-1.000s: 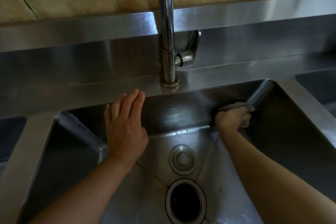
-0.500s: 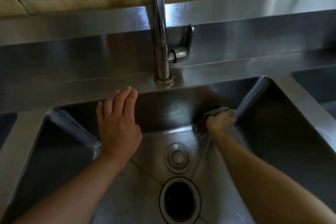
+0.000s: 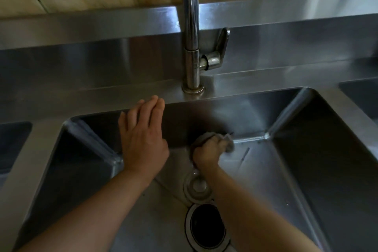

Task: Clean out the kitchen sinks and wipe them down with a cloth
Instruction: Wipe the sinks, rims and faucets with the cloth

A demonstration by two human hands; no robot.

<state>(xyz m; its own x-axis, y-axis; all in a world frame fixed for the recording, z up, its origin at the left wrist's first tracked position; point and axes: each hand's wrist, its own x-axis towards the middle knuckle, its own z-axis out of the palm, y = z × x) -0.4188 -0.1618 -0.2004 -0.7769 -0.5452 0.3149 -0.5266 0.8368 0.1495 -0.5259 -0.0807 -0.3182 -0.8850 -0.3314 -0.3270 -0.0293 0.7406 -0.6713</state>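
A deep stainless steel sink fills the head view. My right hand grips a small grey cloth and presses it against the seam where the back wall meets the sink floor, near the middle. Most of the cloth is hidden under my fingers. My left hand lies flat with straight fingers on the back wall, fingertips reaching the rim.
A tall chrome faucet with a side lever stands on the back ledge above the sink. On the sink floor sit a round drain plug and an open drain hole. Neighbouring basins show at the left edge and right edge.
My right hand has slid the cloth leftward along the back seam, from the right corner to near the middle. My left hand has stayed on the back wall.
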